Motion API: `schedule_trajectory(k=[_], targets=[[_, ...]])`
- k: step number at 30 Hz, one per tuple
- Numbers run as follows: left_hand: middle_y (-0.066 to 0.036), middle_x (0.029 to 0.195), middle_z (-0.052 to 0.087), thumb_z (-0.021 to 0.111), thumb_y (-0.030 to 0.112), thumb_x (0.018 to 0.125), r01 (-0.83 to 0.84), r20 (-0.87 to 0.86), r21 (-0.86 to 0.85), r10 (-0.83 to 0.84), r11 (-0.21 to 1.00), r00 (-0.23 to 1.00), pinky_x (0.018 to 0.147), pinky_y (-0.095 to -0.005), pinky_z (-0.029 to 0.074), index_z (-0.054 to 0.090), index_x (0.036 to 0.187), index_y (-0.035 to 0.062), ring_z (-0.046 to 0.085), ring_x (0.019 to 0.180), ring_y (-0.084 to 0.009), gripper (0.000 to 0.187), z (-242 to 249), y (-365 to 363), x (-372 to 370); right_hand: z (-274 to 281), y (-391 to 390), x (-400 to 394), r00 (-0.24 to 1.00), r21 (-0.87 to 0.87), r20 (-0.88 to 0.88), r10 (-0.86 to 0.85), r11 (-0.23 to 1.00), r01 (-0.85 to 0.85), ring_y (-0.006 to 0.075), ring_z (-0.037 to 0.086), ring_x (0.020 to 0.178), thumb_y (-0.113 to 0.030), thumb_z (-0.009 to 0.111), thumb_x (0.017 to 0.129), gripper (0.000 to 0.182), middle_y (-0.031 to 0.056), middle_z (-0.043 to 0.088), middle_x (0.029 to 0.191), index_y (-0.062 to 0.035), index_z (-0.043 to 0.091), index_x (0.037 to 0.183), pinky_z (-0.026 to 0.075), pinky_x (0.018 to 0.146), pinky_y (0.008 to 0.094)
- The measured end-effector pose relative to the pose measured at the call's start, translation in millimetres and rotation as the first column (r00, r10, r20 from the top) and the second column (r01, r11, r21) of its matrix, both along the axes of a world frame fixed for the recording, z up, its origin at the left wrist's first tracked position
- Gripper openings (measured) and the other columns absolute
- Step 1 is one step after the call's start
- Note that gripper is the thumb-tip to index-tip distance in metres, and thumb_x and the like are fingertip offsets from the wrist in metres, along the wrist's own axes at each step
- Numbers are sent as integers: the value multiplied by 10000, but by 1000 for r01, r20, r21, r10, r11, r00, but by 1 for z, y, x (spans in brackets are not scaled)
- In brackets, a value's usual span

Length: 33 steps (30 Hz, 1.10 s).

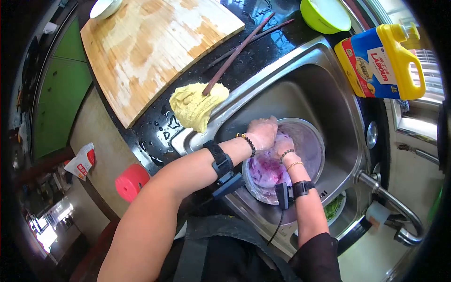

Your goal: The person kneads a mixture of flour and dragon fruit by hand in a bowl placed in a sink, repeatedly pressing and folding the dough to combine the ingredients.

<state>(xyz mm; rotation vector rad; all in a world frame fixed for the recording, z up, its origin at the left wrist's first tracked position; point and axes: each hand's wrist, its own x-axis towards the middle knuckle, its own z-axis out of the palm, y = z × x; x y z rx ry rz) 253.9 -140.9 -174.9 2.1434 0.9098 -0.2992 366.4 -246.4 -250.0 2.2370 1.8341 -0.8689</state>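
A round metal basin (321, 157) sits in the steel sink, with a pink-and-purple wet cloth (268, 171) bunched inside it in cloudy, purplish liquid. My left hand (263, 131) is closed over the far edge of the bundle, near the basin's rim. Close beside it, my right hand (283, 144) has its fingers curled around part of the same cloth. The fingertips of both hands are partly hidden.
A yellow cloth (197, 105) lies by the sink edge (277, 84), under the end of long dark sticks (237, 54). A wooden board (155, 42), green bowl (324, 16), yellow detergent jug (383, 63) and faucet (394, 202) surround the sink. Greens (333, 207) sit in a second basin.
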Motion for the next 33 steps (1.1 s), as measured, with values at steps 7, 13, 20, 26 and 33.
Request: schedule_trajectory(k=[7,13,20,26,33], targets=[[-238,881,581,494,80,715,13,40,-26,-12,1000,999,723,-422,467,450,930,-36,583,845,-341,249,-1,-1,-1,113,-45,-20,997,261,69,-23,965,4,295,494,769,-348,605,657,358,102,528,763,-85,567,898,364,672,395],[-212,857,592,491,82,726,6,22,10,-6,1000,1000,703,-405,475,452,937,-19,595,820,-321,238,-4,-3,1,125,-90,-34,997,305,-3,-75,950,73,302,556,706,-418,596,670,385,120,579,751,-68,574,829,412,608,391],[-194,824,598,483,83,744,-28,57,55,25,998,998,660,-380,492,455,920,-15,609,766,-303,204,-9,-5,2,80,-88,-47,984,-212,3,-176,962,173,297,581,603,-462,488,770,403,131,600,677,-85,607,853,440,520,404],[-190,804,595,485,76,743,-58,17,40,58,997,998,643,-360,500,459,884,-4,612,761,-288,164,-3,-5,4,48,-77,-64,988,-1,118,-96,995,97,278,585,633,-463,424,799,389,109,611,692,-135,624,861,438,555,384],[-209,839,584,504,72,733,-49,-8,14,49,999,999,648,-359,504,455,895,-19,611,762,-303,192,-5,-6,6,53,-33,-52,996,-379,-20,-82,923,68,269,593,717,-510,490,741,431,118,618,783,-123,611,886,418,683,427]])
